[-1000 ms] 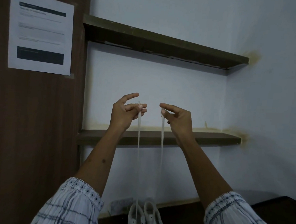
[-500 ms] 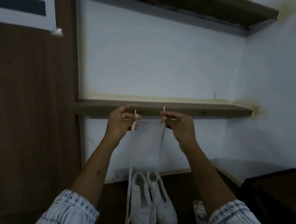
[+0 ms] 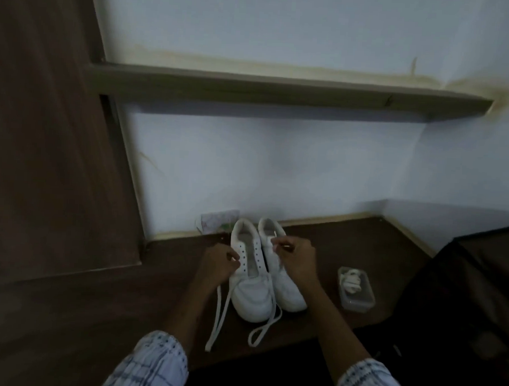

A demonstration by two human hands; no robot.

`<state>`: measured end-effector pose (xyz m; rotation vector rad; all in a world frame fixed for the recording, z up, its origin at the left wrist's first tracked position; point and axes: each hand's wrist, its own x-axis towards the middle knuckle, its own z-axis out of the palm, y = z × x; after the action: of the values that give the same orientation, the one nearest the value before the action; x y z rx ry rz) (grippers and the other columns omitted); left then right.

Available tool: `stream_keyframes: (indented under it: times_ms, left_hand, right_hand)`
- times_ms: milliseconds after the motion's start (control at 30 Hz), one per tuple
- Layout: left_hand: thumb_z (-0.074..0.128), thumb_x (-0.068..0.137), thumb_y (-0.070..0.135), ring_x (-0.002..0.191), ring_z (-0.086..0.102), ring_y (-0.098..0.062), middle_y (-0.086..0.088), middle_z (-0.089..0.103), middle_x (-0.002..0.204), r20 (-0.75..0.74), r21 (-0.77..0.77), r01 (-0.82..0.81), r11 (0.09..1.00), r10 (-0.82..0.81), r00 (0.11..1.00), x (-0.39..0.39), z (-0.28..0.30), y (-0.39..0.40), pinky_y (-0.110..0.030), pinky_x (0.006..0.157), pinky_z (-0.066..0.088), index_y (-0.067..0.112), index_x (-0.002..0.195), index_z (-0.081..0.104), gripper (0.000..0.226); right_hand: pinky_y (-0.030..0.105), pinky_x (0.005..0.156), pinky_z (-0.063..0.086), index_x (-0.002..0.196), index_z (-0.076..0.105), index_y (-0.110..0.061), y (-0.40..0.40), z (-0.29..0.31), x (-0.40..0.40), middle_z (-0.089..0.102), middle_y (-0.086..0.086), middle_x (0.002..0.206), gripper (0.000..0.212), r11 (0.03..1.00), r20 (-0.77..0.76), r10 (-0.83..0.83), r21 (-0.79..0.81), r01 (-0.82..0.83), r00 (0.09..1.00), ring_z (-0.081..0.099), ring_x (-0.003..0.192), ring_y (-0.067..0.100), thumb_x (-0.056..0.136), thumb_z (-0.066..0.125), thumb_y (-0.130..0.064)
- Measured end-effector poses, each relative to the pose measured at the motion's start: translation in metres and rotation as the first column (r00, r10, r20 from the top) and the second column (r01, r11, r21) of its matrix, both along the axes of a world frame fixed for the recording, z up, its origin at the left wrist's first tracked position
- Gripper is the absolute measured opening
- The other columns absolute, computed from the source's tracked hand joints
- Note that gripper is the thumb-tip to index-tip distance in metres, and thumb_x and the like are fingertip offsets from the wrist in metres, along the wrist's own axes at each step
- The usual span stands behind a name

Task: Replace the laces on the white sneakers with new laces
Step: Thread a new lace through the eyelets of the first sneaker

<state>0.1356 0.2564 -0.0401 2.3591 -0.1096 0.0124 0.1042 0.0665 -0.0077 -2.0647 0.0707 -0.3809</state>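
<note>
Two white sneakers stand side by side on the dark wooden desk, toes towards me. The left sneaker (image 3: 250, 284) shows open eyelets and a white lace (image 3: 219, 315) threaded low through it, with both strands trailing onto the desk in front. My left hand (image 3: 218, 263) pinches one lace end at the shoe's left side. My right hand (image 3: 295, 260) pinches the other end over the right sneaker (image 3: 292, 299), partly hiding it.
A clear plastic box (image 3: 356, 289) holding coiled white laces sits right of the shoes. A black bag (image 3: 462, 307) fills the right side. A printed card (image 3: 218, 222) leans on the wall behind the shoes. A wooden shelf (image 3: 282, 94) juts out overhead.
Both hands came down from shelf height to the sneakers, still holding the lace ends. The lace strands now lie slack on the desk. The view tilted downward.
</note>
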Motion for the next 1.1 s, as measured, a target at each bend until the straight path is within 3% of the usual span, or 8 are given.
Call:
stream_keyframes:
  times_ms: [167, 233, 367, 600, 767, 933, 1000, 1100]
  left_hand:
    - [0.077, 0.081, 0.021, 0.088, 0.061, -0.014, -0.007, 0.070, 0.101, 0.027, 0.099, 0.044, 0.994, -0.047, 0.999, -0.003, -0.045, -0.012, -0.019, 0.070, 0.042, 0.009, 0.095, 0.075, 0.019]
    - [0.075, 0.083, 0.021, 0.093, 0.061, -0.017, -0.006, 0.069, 0.102, 0.042, 0.101, 0.031, 0.994, -0.035, 0.998, -0.003, -0.052, -0.015, -0.024, 0.073, 0.044, 0.009, 0.097, 0.074, 0.019]
    - [0.069, 0.087, 0.018, 0.086, 0.064, -0.017, -0.005, 0.071, 0.090, 0.088, 0.105, 0.041, 0.994, -0.050, 0.995, 0.000, -0.060, -0.014, -0.021, 0.071, 0.044, 0.010, 0.083, 0.074, 0.010]
    - [0.066, 0.088, 0.005, 0.066, 0.054, -0.004, -0.006, 0.069, 0.079, 0.129, -0.031, -0.009, 0.999, 0.013, 0.992, -0.005, -0.058, -0.010, -0.005, 0.057, 0.037, 0.003, 0.078, 0.068, 0.010]
    - [0.060, 0.092, 0.007, 0.072, 0.058, -0.004, 0.002, 0.067, 0.082, 0.031, -0.205, -0.202, 0.958, 0.212, 0.977, -0.004, -0.065, 0.000, -0.012, 0.061, 0.043, 0.016, 0.078, 0.066, 0.018]
    - [0.061, 0.094, 0.012, 0.076, 0.064, -0.006, 0.009, 0.067, 0.079, -0.016, -0.253, -0.161, 0.954, 0.162, 0.987, 0.002, -0.064, 0.007, -0.032, 0.077, 0.057, 0.023, 0.080, 0.069, 0.019]
    - [0.060, 0.095, 0.013, 0.078, 0.062, -0.001, 0.006, 0.068, 0.087, 0.028, -0.238, -0.106, 0.965, 0.116, 0.993, 0.000, -0.055, 0.013, -0.025, 0.074, 0.055, 0.016, 0.097, 0.073, 0.014]
    - [0.059, 0.094, 0.006, 0.079, 0.060, 0.006, 0.002, 0.071, 0.096, 0.139, -0.267, -0.049, 0.962, 0.089, 0.986, -0.002, -0.019, 0.018, -0.013, 0.069, 0.048, 0.016, 0.103, 0.072, 0.019]
  right_hand:
    - [0.012, 0.074, 0.035, 0.096, 0.069, -0.010, 0.017, -0.062, -0.009, 0.066, 0.004, 0.091, 0.032, 0.994, -0.102, 0.019, -0.103, -0.029, 0.995, 0.052, 0.081, 0.003, 0.085, 0.052, -0.035]
    - [0.007, 0.081, 0.031, 0.114, 0.064, -0.006, 0.021, -0.077, -0.011, 0.062, 0.007, 0.115, 0.029, 0.987, -0.185, 0.007, -0.156, -0.036, 0.983, 0.055, 0.102, 0.012, 0.088, 0.063, -0.019]
    - [0.009, 0.090, 0.028, 0.122, 0.059, -0.006, 0.026, -0.093, -0.009, 0.057, 0.004, 0.123, 0.043, 0.982, -0.161, -0.025, -0.188, -0.005, 0.987, 0.052, 0.116, 0.017, 0.082, 0.072, -0.013]
    - [0.006, 0.080, 0.030, 0.113, 0.058, -0.009, 0.027, -0.098, -0.004, 0.052, -0.001, 0.115, 0.041, 0.974, -0.129, -0.056, -0.226, 0.025, 0.990, 0.042, 0.095, 0.002, 0.077, 0.077, -0.014]
    - [-0.001, 0.073, 0.033, 0.110, 0.059, -0.008, 0.027, -0.102, -0.007, 0.051, 0.000, 0.112, 0.042, 0.979, -0.089, -0.078, -0.194, 0.059, 0.993, 0.043, 0.090, 0.003, 0.074, 0.079, -0.014]
    - [0.016, 0.082, 0.038, 0.112, 0.059, -0.012, 0.026, -0.096, -0.007, 0.050, -0.006, 0.109, 0.037, 0.991, -0.097, -0.057, -0.124, 0.045, 0.994, 0.047, 0.093, 0.006, 0.079, 0.076, -0.011]
    - [0.026, 0.080, 0.045, 0.095, 0.064, -0.009, 0.025, -0.092, -0.009, 0.059, -0.002, 0.100, 0.010, 0.987, 0.006, -0.076, -0.141, 0.076, 0.997, 0.053, 0.086, 0.008, 0.086, 0.068, -0.008]
    - [0.028, 0.080, 0.053, 0.095, 0.071, -0.005, 0.021, -0.070, -0.010, 0.069, 0.004, 0.091, 0.017, 0.981, 0.208, -0.156, -0.086, 0.177, 0.966, 0.063, 0.083, 0.011, 0.088, 0.059, 0.005]
